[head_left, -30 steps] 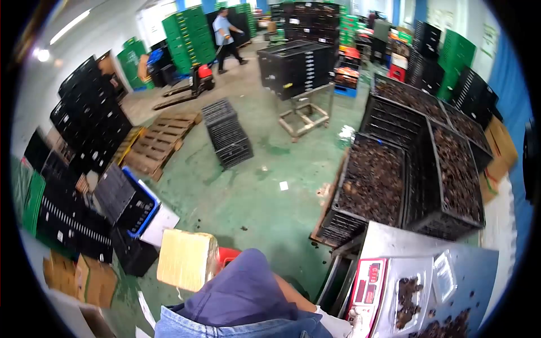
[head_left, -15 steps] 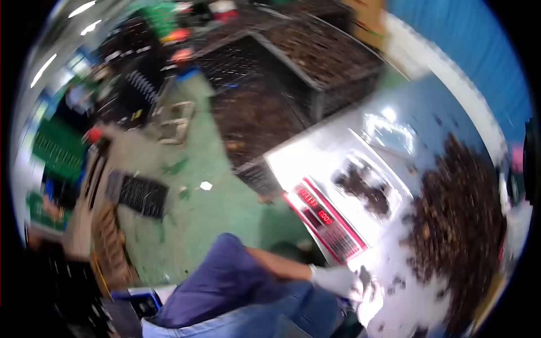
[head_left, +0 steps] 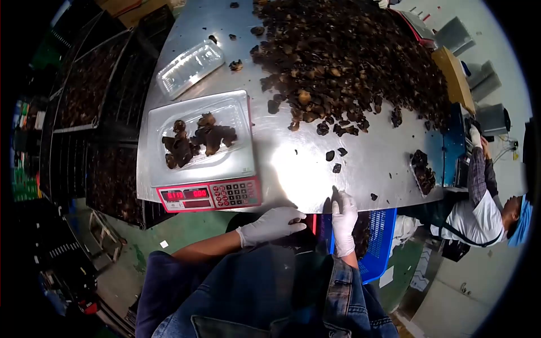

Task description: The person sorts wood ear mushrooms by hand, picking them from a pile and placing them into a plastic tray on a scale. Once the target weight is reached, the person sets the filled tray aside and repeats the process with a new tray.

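My left hand (head_left: pixel 274 226), in a white glove, is at the table's front edge with its fingers curled together. Something small and dark shows by its fingertips, too hidden to name. My right hand (head_left: pixel 345 225), also gloved, is closed at the same edge, with a dark piece of wood ear mushroom (head_left: pixel 336 195) between thumb and fingers. Ahead and to the left stands a red-and-silver digital scale (head_left: pixel 245 147). On its pan lies a clear plastic tray (head_left: pixel 230 112) with several mushroom pieces (head_left: pixel 209 137) in it.
A large mushroom heap (head_left: pixel 349 62) covers the far table (head_left: pixel 270 163). Another clear tray (head_left: pixel 190 69) lies behind the scale. A blue basket (head_left: pixel 382 248) stands below my right hand. Black crates (head_left: pixel 98 129) are at left; a co-worker (head_left: pixel 479 214) is at right.
My view has swung to the right and steadied. Both hands and the mushroom heap now show clearly, and the scale sits on the left of the view. The scale's displayed digits have changed.
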A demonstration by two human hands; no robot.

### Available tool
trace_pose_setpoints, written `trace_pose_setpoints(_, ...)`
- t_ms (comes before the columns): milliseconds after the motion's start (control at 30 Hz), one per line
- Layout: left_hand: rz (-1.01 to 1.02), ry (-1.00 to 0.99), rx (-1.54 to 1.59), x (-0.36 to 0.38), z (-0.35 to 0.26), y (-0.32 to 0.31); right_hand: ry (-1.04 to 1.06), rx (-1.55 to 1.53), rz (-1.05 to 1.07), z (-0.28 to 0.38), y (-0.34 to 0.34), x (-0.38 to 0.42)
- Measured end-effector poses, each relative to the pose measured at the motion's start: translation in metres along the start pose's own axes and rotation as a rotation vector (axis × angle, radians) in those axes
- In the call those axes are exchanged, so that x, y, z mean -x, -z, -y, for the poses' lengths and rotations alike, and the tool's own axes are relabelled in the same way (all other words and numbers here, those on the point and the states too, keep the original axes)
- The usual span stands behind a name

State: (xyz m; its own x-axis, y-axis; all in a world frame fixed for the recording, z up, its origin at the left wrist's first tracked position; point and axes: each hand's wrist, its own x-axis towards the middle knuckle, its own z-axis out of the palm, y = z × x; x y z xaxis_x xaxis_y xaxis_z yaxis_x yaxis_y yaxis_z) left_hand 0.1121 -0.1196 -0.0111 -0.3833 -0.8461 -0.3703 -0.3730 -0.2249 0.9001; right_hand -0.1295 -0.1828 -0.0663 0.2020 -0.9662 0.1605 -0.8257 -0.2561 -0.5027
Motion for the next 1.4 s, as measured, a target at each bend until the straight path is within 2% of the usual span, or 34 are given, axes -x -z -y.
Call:
trace_pose_setpoints(33,0.013,-0.002,-0.006,-0.005,0.001,0.002,-0.063,0.032,0.050,-0.004,-0.003,-0.005)
trace_pose_setpoints(100,-0.044,0.026,-0.199,-0.023,0.007,0.000,-0.079,0.041,0.015,-0.008,-0.009,-0.019)
trace_pose_setpoints(133,-0.033,0.023,-0.202,-0.040,0.030,-0.011,-0.080,0.048,-0.014,-0.011,-0.014,-0.026)
trace_pose_setpoints(167,-0.173,-0.057,-0.333,-0.063,0.065,-0.027,-0.130,0.079,0.024,-0.023,-0.025,-0.031)
trace_pose_setpoints(200,-0.316,-0.137,-0.462,-0.077,0.082,-0.036,-0.035,0.164,-0.015,-0.014,-0.020,-0.041)
trace_pose_setpoints(233,-0.312,-0.136,-0.467,-0.086,0.077,-0.034,0.022,0.225,-0.060,-0.013,-0.027,-0.047)
trace_pose_setpoints(300,-0.703,-0.161,-0.541,-0.114,0.067,-0.020,0.115,0.305,-0.149,-0.007,-0.035,-0.063)
trace_pose_setpoints(333,-0.699,-0.162,-0.544,-0.123,0.063,-0.012,0.110,0.304,-0.150,-0.013,-0.039,-0.073)
trace_pose_setpoints(400,-0.703,0.118,-0.596,-0.144,0.055,-0.008,0.035,0.152,-0.005,-0.038,-0.041,-0.092)
trace_pose_setpoints(433,-0.726,0.102,-0.685,-0.150,0.061,-0.007,0.071,0.092,-0.067,-0.045,-0.032,-0.103)
trace_pose_setpoints(467,-0.720,0.102,-0.680,-0.149,0.066,-0.012,-0.021,0.024,-0.054,-0.050,-0.024,-0.111)
trace_pose_setpoints(533,-0.700,0.069,-0.748,-0.138,0.050,-0.014,-0.077,-0.162,-0.164,-0.078,-0.018,-0.123)
trace_pose_setpoints(600,-0.723,0.047,-0.789,-0.142,0.057,-0.028,-0.234,-0.329,-0.101,-0.089,0.000,-0.131)
trace_pose_setpoints(700,-0.496,-0.080,-0.892,-0.145,0.041,-0.061,-0.344,-0.620,-0.055,-0.114,0.014,-0.135)
trace_pose_setpoints(733,-0.494,-0.085,-0.891,-0.148,0.035,-0.077,-0.346,-0.617,-0.059,-0.116,0.024,-0.136)
trace_pose_setpoints(800,-0.617,-0.279,-0.635,-0.156,0.019,-0.116,-0.316,-0.554,-0.054,-0.125,0.043,-0.131)
trace_pose_setpoints(867,-0.378,-0.292,-0.279,-0.183,-0.004,-0.162,-0.392,-0.724,-0.097,-0.140,0.057,-0.123)
trace_pose_setpoints(933,0.110,-0.680,-0.490,-0.199,-0.017,-0.227,-0.410,-0.566,-0.081,-0.154,0.081,-0.113)
trace_pose_setpoints(1000,0.805,-0.538,-0.415,-0.193,-0.058,-0.259,-0.372,-0.420,-0.088,-0.170,0.106,-0.103)
trace_pose_setpoints(1033,0.796,-0.532,-0.414,-0.193,-0.059,-0.258,-0.383,-0.409,-0.119,-0.182,0.113,-0.096)
trace_pose_setpoints(1100,0.374,-0.823,-0.234,-0.184,-0.049,-0.244,-0.471,-0.417,-0.167,-0.203,0.118,-0.077)
trace_pose_setpoints(1133,0.109,-0.808,-0.471,-0.192,-0.049,-0.213,-0.547,-0.434,-0.183,-0.209,0.116,-0.069)
trace_pose_setpoints(1167,-0.185,-0.833,-0.539,-0.201,-0.041,-0.172,-0.521,-0.488,-0.195,-0.203,0.109,-0.063)
trace_pose_setpoints(1200,-0.095,-0.573,-0.649,-0.205,-0.065,-0.113,-0.575,-0.537,-0.177,-0.182,0.104,-0.062)
trace_pose_setpoints(1233,-0.238,-0.410,-1.102,-0.224,-0.034,-0.101,-0.480,-0.461,-0.123,-0.182,0.082,-0.056)
trace_pose_setpoints(1267,-0.703,-0.588,-0.874,-0.233,-0.019,-0.079,-0.386,-0.382,-0.073,-0.181,0.061,-0.050)
trace_pose_setpoints(1300,-0.786,-0.319,-0.816,-0.228,-0.032,-0.063,-0.281,-0.423,-0.075,-0.158,0.047,-0.054)
trace_pose_setpoints(1333,-0.792,-0.321,-0.827,-0.235,-0.020,-0.054,-0.174,-0.462,-0.078,-0.133,0.032,-0.063)
trace_pose_setpoints(1400,-0.820,-0.383,-0.683,-0.252,0.014,-0.041,0.010,-0.369,0.043,-0.110,0.011,-0.075)
